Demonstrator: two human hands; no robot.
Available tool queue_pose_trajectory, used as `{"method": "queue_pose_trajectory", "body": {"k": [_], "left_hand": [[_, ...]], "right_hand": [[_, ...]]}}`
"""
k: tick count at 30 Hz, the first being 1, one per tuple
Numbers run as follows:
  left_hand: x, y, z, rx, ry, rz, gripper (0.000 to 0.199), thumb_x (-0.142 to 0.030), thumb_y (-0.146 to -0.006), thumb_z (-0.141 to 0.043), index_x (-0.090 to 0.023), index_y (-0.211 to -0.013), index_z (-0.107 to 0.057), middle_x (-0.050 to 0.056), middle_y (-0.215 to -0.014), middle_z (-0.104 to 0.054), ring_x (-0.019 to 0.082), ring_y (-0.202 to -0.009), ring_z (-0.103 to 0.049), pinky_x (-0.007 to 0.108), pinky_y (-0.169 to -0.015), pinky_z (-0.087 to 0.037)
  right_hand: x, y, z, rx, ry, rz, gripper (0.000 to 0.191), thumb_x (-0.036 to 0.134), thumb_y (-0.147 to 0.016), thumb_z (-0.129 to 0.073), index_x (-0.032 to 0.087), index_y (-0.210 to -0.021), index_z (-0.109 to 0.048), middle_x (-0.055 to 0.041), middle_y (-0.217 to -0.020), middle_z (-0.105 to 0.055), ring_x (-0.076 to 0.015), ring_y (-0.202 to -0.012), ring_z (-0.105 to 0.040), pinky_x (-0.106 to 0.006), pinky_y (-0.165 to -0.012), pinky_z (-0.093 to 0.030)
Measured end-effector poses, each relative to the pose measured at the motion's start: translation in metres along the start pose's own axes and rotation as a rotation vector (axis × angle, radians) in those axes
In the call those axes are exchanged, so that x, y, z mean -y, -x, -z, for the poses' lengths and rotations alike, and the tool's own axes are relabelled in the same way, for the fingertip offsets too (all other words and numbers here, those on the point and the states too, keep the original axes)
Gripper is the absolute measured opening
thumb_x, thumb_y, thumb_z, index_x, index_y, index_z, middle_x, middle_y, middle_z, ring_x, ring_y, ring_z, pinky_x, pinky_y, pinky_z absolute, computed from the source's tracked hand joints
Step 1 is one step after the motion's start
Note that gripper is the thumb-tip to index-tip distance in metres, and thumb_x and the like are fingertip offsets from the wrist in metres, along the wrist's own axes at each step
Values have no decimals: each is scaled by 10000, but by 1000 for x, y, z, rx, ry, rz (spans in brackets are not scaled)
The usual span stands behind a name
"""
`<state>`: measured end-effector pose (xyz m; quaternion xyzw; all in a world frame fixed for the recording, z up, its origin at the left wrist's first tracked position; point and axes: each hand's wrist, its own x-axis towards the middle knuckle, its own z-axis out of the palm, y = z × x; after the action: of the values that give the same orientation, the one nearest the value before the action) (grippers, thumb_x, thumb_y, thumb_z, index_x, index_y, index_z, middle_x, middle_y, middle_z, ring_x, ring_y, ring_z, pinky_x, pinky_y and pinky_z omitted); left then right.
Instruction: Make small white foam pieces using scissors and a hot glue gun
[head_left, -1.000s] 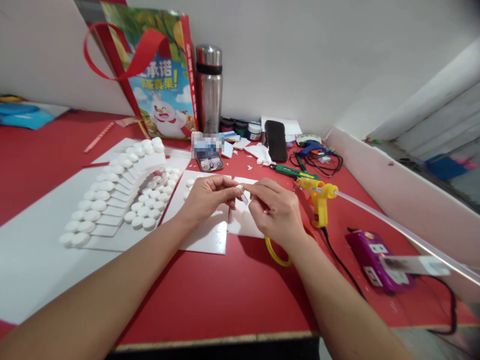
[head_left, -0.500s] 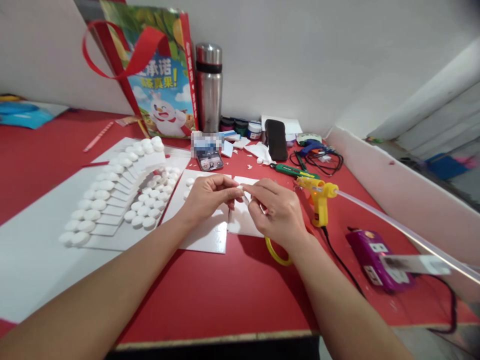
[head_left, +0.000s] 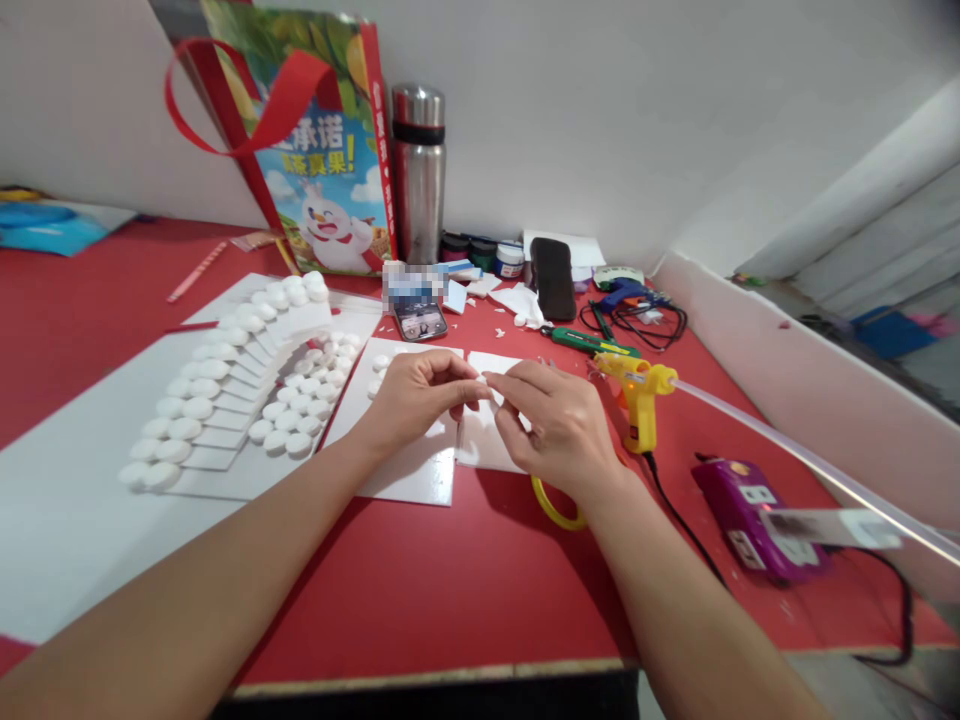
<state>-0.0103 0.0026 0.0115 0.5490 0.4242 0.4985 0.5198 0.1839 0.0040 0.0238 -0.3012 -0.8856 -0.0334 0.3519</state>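
My left hand (head_left: 420,398) and my right hand (head_left: 553,418) meet fingertip to fingertip, both pinched closed. Whatever small thing lies between the fingers is mostly hidden; only a bit of white shows. Beneath the hands are two white boards, a left board (head_left: 409,480) and a right board (head_left: 487,445). A few round white discs (head_left: 380,362) rest on the left board's far part, partly behind my left hand. Under my right wrist a yellow looped handle (head_left: 551,508) sticks out.
Left stands a fan-like white stair piece (head_left: 225,440) lined with discs, beside a cluster of loose white discs (head_left: 289,415). A yellow glue gun (head_left: 637,395), purple power box (head_left: 757,520) and cords lie right. Behind are a phone (head_left: 420,318), steel flask (head_left: 420,180) and gift bag (head_left: 330,200).
My right hand's fingers have shifted slightly, and its curled lower fingers have moved a little. Both hands stay together over the boards. Everything else looks the same.
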Motion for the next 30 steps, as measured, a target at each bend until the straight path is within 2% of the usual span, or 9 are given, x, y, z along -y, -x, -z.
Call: {"method": "queue_pose_trajectory", "body": {"k": [6, 11, 15, 17, 21, 23, 27, 30], "left_hand": [[3, 0, 2, 14, -21, -12, 228, -320, -745, -868, -141, -762, -729, 13, -647, -696, 99, -528, -588, 230, -551, -477], [4, -1, 3, 54, -16, 9, 240, -325, -755, -868, -136, -757, -721, 14, -654, -698, 94, -521, -588, 217, -532, -449], [8, -4, 6, 80, 54, 61, 259, -340, -744, -883, -138, -747, -721, 8, -633, -686, 88, -506, -567, 214, -526, -438], [10, -5, 7, 92, 145, 89, 265, -344, -750, -884, -138, -743, -717, 9, -643, -688, 83, -512, -568, 211, -546, -454], [12, -5, 6, 116, 393, 186, 317, -388, -759, -889, -140, -742, -693, 12, -647, -682, 76, -538, -577, 205, -581, -478], [11, -5, 4, 132, 478, 215, 372, -415, -713, -923, -136, -727, -679, 11, -640, -671, 74, -536, -564, 205, -571, -478], [9, -4, 1, 139, 588, 228, 454, -435, -632, -974, -120, -690, -652, 6, -628, -642, 53, -513, -519, 192, -538, -467], [8, -4, 0, 125, 641, 238, 455, -408, -626, -984, -108, -702, -651, 2, -626, -629, 44, -515, -508, 178, -531, -460]], "right_hand": [[0, 0, 1, 18, 33, 19, 196, 138, -907, -543, 147, -971, -728, -91, -871, -739, -200, -739, -674, -320, -655, -514], [2, -1, 1, 45, 133, 60, 178, 156, -917, -535, 154, -889, -711, -97, -846, -731, -206, -726, -656, -331, -627, -485], [9, -2, -1, 5, 213, 58, 238, 148, -927, -523, 135, -1031, -737, -108, -878, -742, -209, -712, -649, -339, -595, -481], [12, -2, -2, -74, 117, 8, 279, 129, -931, -523, 137, -1104, -742, -108, -915, -747, -202, -744, -673, -327, -623, -518], [11, -2, -3, -241, -157, -210, 347, 85, -922, -511, 192, -1133, -764, -81, -936, -733, -168, -771, -683, -305, -679, -559], [9, -3, -5, -255, -272, -310, 348, 91, -905, -523, 220, -1094, -785, -58, -893, -724, -156, -738, -659, -294, -640, -536], [8, -4, -9, -260, -642, -502, 308, 136, -888, -569, 239, -1024, -825, -28, -834, -680, -130, -679, -596, -265, -551, -457], [12, -5, -11, -246, -830, -548, 322, 154, -889, -584, 261, -1057, -837, -14, -819, -626, -102, -625, -529, -245, -505, -396]]}}
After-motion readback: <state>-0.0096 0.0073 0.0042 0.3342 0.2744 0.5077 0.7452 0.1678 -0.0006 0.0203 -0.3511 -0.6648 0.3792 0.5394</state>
